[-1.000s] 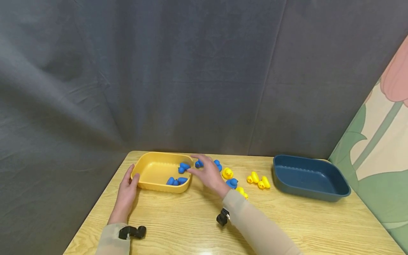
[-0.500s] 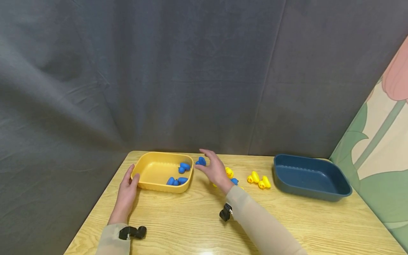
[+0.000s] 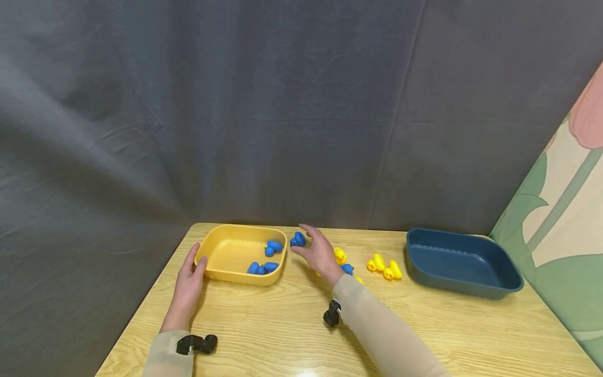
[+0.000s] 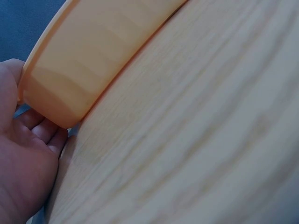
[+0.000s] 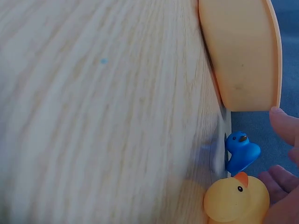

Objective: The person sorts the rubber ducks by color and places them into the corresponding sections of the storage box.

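Observation:
My left hand (image 3: 187,277) grips the near left rim of a yellow tub (image 3: 226,273), with the thumb over the edge and the fingers against the outer wall. In the left wrist view those fingers curl beside the tub's corner. Several blue rubber ducks (image 3: 274,245) lie in its right half. My right hand (image 3: 320,254) reaches over the table just right of the tub, thumb and index finger spread apart. Between them a blue rubber duck (image 3: 299,239) stands on the wood; the right wrist view shows a gap between it and the fingers. A yellow rubber duck (image 5: 236,200) sits close by.
More ducks lie right of my right hand: a blue one (image 3: 347,268), a yellow one (image 3: 340,255) and two other yellow ducks (image 3: 378,262). Some are partly hidden by my hand and wrist. A dark blue tub (image 3: 461,262) stands at the right. A grey curtain (image 3: 301,115) hangs behind the table.
My right hand has moved right, from the yellow tub's right rim to around the blue duck outside it. My left hand has stayed on the tub.

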A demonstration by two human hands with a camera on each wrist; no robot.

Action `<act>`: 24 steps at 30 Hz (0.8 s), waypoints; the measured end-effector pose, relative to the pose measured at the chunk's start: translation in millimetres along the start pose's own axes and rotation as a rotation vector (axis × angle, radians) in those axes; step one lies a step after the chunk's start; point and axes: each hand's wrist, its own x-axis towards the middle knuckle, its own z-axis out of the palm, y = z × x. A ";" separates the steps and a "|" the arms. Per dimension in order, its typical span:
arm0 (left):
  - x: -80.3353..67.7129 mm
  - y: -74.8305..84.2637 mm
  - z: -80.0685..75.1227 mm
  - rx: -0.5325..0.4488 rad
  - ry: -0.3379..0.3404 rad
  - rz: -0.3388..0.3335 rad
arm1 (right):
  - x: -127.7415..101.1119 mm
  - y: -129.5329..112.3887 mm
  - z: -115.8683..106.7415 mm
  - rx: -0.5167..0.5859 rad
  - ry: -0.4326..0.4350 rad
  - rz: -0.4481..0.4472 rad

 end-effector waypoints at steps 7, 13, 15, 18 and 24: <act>0.2 0.6 0.2 0.007 0.000 -0.003 | 3.0 -2.0 -0.4 -0.019 -0.061 0.032; -0.4 0.8 0.1 0.007 -0.003 -0.007 | 7.1 -2.8 1.0 -0.041 -0.093 0.030; -0.1 0.6 0.1 0.000 -0.003 -0.007 | 8.4 -2.8 1.1 -0.061 -0.105 0.014; 0.4 0.0 0.3 -0.009 0.001 -0.004 | 10.2 -3.1 0.6 -0.094 -0.128 -0.011; 0.8 -0.4 0.4 -0.007 0.002 -0.003 | 11.4 -6.2 -1.6 -0.115 -0.164 -0.016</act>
